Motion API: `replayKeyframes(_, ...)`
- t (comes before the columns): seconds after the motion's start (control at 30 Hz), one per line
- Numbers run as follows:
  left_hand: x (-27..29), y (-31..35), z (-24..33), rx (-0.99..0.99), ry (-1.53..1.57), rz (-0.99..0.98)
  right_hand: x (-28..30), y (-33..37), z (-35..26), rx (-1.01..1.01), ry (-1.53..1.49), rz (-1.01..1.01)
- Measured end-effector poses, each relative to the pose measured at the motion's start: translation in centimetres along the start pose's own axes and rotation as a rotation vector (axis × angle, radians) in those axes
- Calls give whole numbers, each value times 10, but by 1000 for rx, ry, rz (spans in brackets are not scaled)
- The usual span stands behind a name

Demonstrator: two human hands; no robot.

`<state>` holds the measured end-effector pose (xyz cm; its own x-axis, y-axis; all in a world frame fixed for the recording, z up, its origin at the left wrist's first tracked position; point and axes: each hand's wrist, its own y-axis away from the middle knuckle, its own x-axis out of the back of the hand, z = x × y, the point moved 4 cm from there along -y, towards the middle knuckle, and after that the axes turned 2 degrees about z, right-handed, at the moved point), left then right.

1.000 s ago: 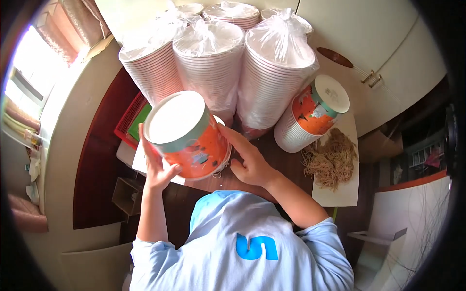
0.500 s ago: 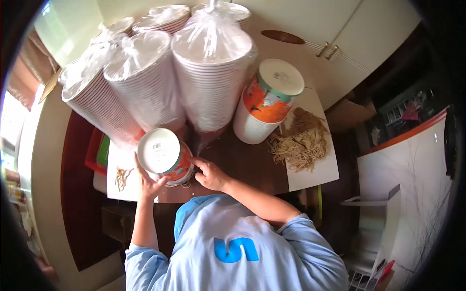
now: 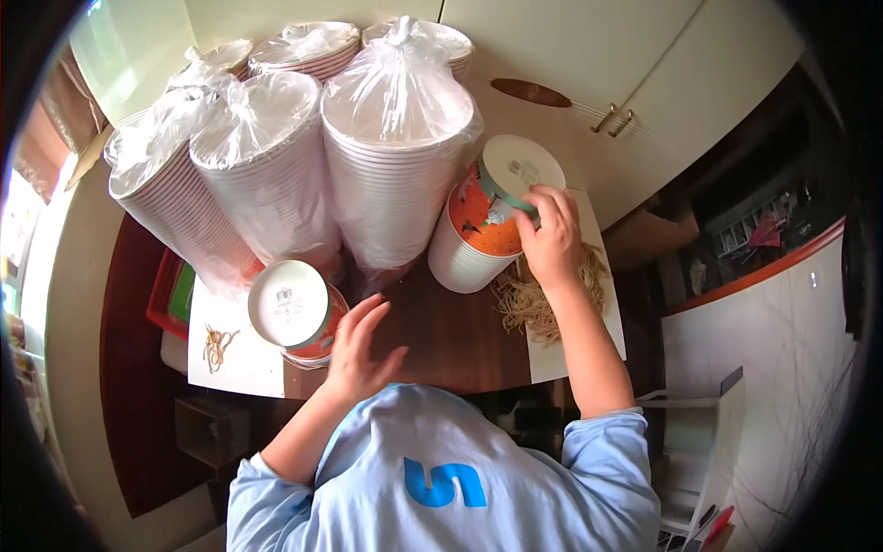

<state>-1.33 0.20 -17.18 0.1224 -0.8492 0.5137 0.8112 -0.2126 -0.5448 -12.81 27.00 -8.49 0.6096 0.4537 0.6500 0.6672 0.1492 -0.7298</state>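
Orange paper bucket with teal band [image 3: 483, 221] sits inverted on a white stack [image 3: 457, 264] toward the table's [image 3: 451, 345] far right corner; the right hand [image 3: 555, 241] pinches its edge between fingers. The left hand [image 3: 361, 354], fingers spread, is beside a similar bucket [image 3: 288, 305].

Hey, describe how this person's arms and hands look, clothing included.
The left hand and right hand are both bare, with no gloves or watch visible. The loose, creased sleeves are pale blue and end near the elbows, matching the shirt, which carries a bright blue printed mark.
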Motion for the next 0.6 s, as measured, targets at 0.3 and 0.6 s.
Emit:
replayKeyframes(0.3,-103,-80,0,66,213,42,29,-35,-9,93,-3,94)
replayKeyframes(0.6,-109,-71,-37,131,183,-75,196,-13,31,-342,-679,770)
